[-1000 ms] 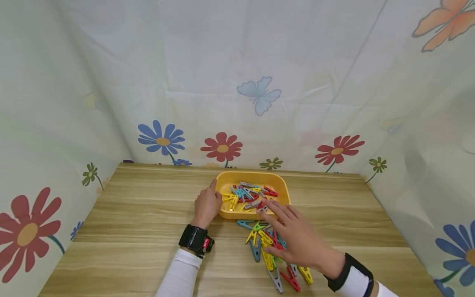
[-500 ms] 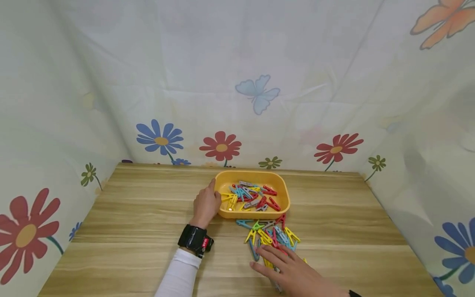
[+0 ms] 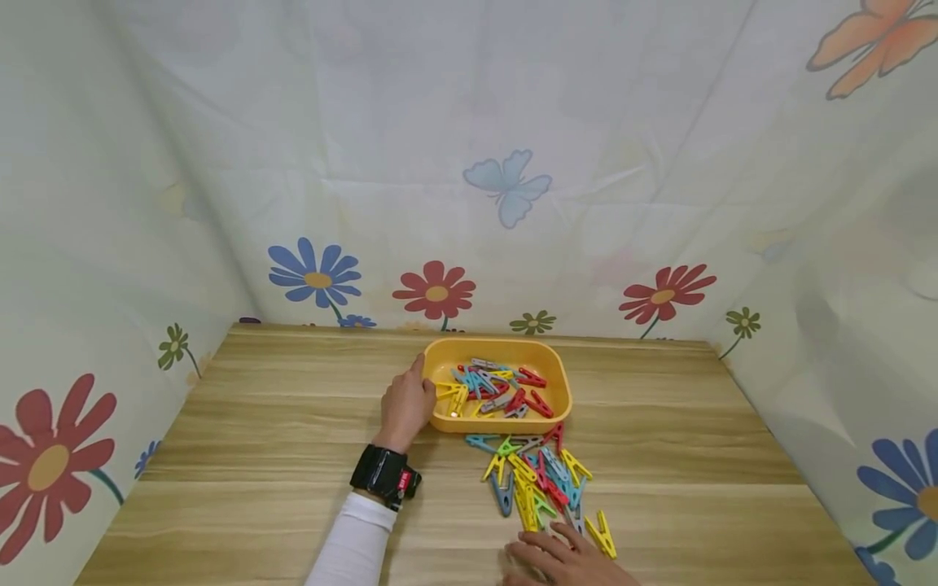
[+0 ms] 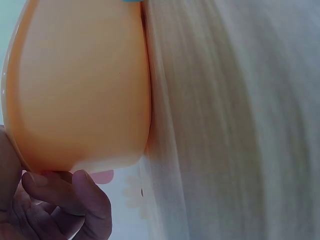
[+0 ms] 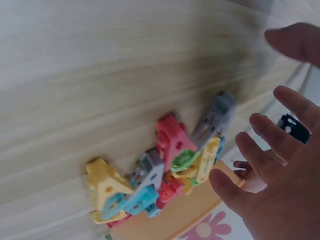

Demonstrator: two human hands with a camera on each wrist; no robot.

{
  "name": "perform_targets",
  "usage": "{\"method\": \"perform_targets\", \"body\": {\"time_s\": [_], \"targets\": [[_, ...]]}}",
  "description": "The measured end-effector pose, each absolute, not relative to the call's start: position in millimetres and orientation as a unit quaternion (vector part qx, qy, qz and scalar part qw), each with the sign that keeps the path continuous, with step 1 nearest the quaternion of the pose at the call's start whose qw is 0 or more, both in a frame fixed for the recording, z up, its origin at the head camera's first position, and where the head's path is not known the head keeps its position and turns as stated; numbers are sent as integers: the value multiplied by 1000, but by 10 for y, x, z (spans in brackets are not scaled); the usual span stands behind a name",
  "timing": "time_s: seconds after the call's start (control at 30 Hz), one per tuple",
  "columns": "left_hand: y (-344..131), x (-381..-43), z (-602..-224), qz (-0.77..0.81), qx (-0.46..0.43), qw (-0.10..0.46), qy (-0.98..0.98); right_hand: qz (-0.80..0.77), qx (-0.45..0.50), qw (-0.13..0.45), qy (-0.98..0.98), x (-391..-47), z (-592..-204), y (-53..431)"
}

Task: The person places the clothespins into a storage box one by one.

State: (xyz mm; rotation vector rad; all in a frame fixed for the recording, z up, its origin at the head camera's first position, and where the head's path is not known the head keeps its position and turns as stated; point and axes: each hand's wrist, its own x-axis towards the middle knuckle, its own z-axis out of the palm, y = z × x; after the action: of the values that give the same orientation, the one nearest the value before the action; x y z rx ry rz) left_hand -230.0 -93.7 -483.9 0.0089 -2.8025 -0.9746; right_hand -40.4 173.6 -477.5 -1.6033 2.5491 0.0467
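Observation:
My left hand holds the left end of a yellow plastic basket; in the left wrist view its curled fingers lie against the basket's outer wall. Inside the basket lie several red, blue, yellow and grey clothespins. Just in front of it, a loose heap of coloured clothespins spreads over the wooden table. Near the heap's front end hovers my right hand, fingers spread and holding nothing; the right wrist view shows the hand beside the clothespins. The lower frame edge cuts it off in the head view.
The wood-grain table extends to both sides of the basket. A white curtain printed with flowers and butterflies encloses the table at the back and sides. A yellow clothespin lies slightly apart at the heap's right.
My right hand has moved back from over the basket's front edge, across the heap, toward the near table edge, uncovering clothespins. The left hand and basket look unmoved.

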Motion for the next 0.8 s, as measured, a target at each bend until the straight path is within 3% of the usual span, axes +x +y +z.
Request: {"method": "perform_targets", "body": {"time_s": [0.13,0.23,0.47,0.7,0.8], "targets": [[-940,-2294,-4861,-331,2,85,-940,1,-537,39,843,-405,-4857,1728],[-943,-2292,-4867,-331,0,88,-940,-15,-539,52,841,-408,-4873,1722],[-946,-2311,-4866,-328,0,88,-941,-102,-442,155,878,-378,-4838,1697],[-942,-2308,-4853,-335,-1,84,-938,-103,-425,150,887,-380,-4855,1708],[-950,-2294,-4852,-331,-5,92,-939,-94,-440,108,886,-372,-4891,1721]]}}
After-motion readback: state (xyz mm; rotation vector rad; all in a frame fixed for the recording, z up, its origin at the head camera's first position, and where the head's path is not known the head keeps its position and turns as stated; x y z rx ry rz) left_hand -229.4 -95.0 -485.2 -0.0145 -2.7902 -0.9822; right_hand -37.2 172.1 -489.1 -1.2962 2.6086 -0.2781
